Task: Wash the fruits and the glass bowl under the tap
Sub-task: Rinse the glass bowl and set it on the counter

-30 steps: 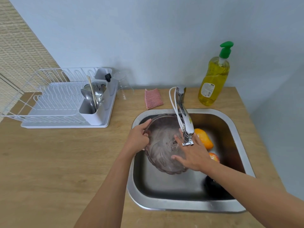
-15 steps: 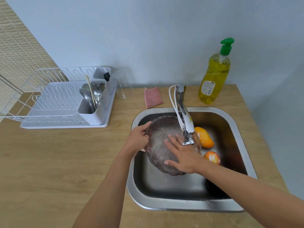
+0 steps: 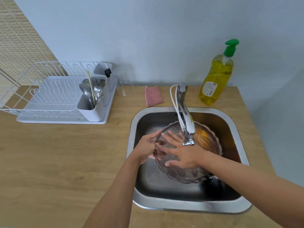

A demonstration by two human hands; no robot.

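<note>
A ribbed, smoky glass bowl (image 3: 184, 175) is held tilted inside the steel sink (image 3: 184, 209), under the tap (image 3: 187, 125). My left hand (image 3: 146, 148) grips the bowl's left rim. My right hand (image 3: 182, 153) lies flat inside the bowl with fingers spread, touching the glass. An orange fruit (image 3: 204, 137) shows through the bowl's far right side, resting in the sink behind it. Other fruit is hidden by the bowl and my right arm.
A white dish rack (image 3: 54, 99) with cutlery stands at the back left, a clear glass (image 3: 123, 83) beside it. A pink sponge (image 3: 153, 95) and a yellow soap bottle (image 3: 217, 76) sit behind the sink. A dark drain plug (image 3: 212, 185) lies in the sink.
The bowl has shifted to the right and now covers the orange fruits. My right hand has slid left across the inside of the bowl toward my left hand.
</note>
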